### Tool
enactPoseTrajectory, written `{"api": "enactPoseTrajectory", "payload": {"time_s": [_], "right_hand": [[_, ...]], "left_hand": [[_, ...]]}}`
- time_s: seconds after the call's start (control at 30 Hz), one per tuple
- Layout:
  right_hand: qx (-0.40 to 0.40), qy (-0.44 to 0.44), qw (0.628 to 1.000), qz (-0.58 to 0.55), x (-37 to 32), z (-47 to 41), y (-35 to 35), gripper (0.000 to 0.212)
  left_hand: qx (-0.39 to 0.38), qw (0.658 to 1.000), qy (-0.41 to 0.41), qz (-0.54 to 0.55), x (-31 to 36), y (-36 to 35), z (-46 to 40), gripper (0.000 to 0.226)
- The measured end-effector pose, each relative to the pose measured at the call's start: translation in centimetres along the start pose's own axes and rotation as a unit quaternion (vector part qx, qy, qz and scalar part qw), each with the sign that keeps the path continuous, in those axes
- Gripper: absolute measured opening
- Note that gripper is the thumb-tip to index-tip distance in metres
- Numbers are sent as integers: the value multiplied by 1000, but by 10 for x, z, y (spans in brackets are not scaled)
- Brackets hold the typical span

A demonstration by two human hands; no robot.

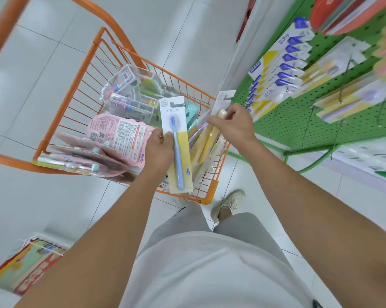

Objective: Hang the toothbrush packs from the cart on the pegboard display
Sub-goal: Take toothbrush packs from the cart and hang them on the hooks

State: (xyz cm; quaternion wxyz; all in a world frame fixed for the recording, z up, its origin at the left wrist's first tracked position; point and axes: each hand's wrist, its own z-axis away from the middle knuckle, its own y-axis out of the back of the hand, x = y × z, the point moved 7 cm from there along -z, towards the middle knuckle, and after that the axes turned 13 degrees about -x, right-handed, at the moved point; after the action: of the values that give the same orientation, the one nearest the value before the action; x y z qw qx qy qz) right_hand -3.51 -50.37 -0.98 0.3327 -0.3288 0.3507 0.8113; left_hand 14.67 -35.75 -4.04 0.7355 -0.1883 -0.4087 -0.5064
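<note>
Two hands work above the orange cart (80, 90): the left hand (159, 150) pinches a blue toothbrush pack (176, 141) by its edge, and the right hand (235, 123) curls round a yellow pack (221, 107), hiding most of it. Both forearms reach forward, with the green pegboard (298, 116) to the right, its hung packs blurred.

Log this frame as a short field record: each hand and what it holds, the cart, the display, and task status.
left hand: grips a blue toothbrush pack, upright over the cart
right hand: pinches a yellow toothbrush pack by its upper part, above the cart's right side
cart: orange wire basket, holds pink packs, clear boxes, more yellow packs
pegboard: green, to the right, with packs already hanging and some bare hooks
status: both held packs not yet hung
</note>
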Motion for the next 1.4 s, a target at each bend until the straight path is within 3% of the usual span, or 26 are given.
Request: {"api": "enactPoseTrajectory", "payload": {"time_s": [0.1,0.27,0.47,0.53,0.63,0.8,0.93,1.13,1.27,1.4], "right_hand": [[47,23,991,-124,6,23,27,48],[1,40,956,-292,27,58,63,49],[-32,70,958,-275,62,87,134,36],[-42,83,964,-250,75,98,163,35],[-45,68,967,-240,108,115,211,33],[-32,65,967,-242,162,128,285,31],[-37,72,973,-218,179,131,313,26],[-48,59,968,-240,178,116,307,45],[-43,53,972,-225,171,96,309,15],[-45,53,975,-213,165,77,302,21]], "left_hand": [[-39,999,-14,-5,13,-20,5,15],[-117,993,-6,5,32,-76,20,18],[-212,976,-53,2,64,-176,58,11],[-242,967,-74,-11,67,-212,70,25],[-236,967,-82,-53,65,-266,90,36],[-248,965,-81,-29,65,-362,116,29],[-217,973,-76,-33,67,-400,131,22],[-135,985,-78,-68,72,-387,126,14],[-84,991,-83,-66,71,-358,114,14],[-86,990,-69,-90,68,-344,105,13]]}}
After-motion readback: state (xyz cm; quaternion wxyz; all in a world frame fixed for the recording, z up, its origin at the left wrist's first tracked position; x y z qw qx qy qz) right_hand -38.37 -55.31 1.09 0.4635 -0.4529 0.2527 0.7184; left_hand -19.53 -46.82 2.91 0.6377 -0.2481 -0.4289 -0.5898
